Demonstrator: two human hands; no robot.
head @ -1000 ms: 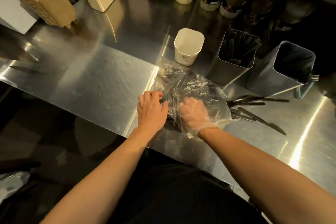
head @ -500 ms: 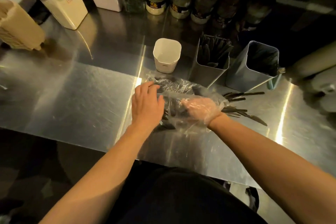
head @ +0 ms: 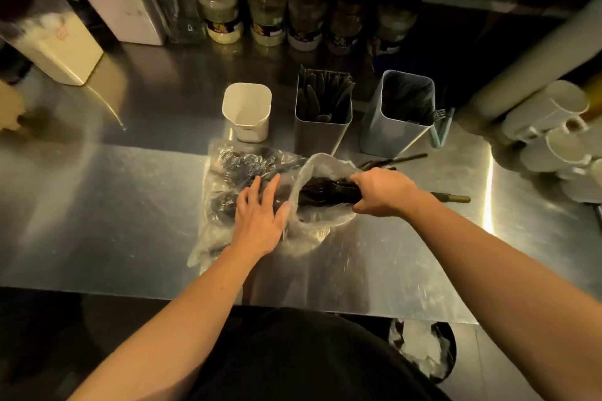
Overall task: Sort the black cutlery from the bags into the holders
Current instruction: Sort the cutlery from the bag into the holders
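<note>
Two holders (head: 322, 122) (head: 399, 117) stand behind bag (head: 247, 166); contents seemingly cutlery

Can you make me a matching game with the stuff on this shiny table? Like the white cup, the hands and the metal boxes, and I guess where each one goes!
Things:
1. white cup
2. left hand
3. right hand
4. middle holder

States:
A. grips a bundle of black cutlery at the bag's mouth
B. stands empty, left of the metal holders
C. rests flat on the plastic bag
D. stands full of black cutlery

Pairs: 1-B, 2-C, 3-A, 4-D
</note>
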